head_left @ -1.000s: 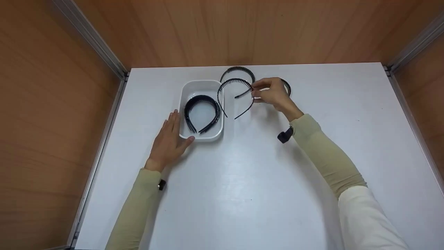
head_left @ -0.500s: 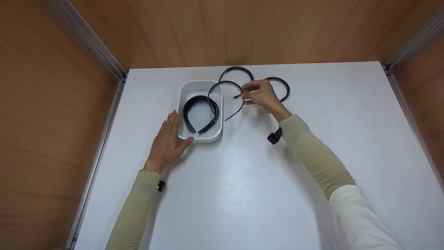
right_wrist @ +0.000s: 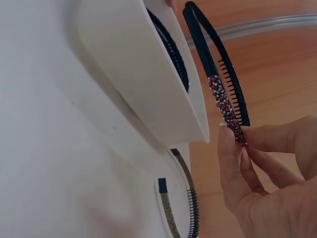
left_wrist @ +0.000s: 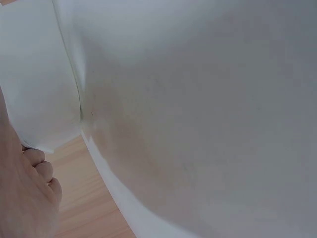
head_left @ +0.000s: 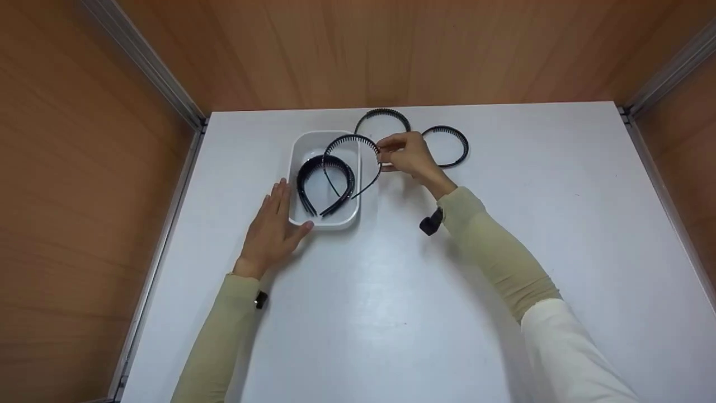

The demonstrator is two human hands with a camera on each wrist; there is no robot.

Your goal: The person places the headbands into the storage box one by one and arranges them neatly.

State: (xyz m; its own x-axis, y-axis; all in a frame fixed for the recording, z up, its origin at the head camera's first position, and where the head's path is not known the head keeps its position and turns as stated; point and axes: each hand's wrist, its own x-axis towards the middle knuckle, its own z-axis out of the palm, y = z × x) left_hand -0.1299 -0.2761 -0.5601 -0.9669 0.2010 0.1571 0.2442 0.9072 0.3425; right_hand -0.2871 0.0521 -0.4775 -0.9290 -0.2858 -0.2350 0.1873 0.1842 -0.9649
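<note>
My right hand [head_left: 410, 157] pinches one side of a dark toothed headband [head_left: 352, 137], held above the right part of a white tray [head_left: 324, 225]. In the right wrist view this headband [right_wrist: 229, 110] shows red and white sparkly bits, and the fingertips grip its decorated stretch. Inside the tray lie several black headbands [head_left: 303, 174], stacked together. My left hand [head_left: 267, 232] rests against the tray's left wall with straight fingers, the thumb at the near corner. In the left wrist view the left hand [left_wrist: 25, 183] shows only in part beside the white tray wall [left_wrist: 39, 69].
Two more headbands lie on the white table [head_left: 358, 313] beyond the tray: one headband [head_left: 383, 112] at the back, another headband [head_left: 465, 146] to the right. Wooden panels [head_left: 391, 50] with metal edging stand at the back and sides.
My right hand has moved left with the headband, from beside the tray to over it. The right-hand loose headband is now uncovered. The left hand and tray have stayed put.
</note>
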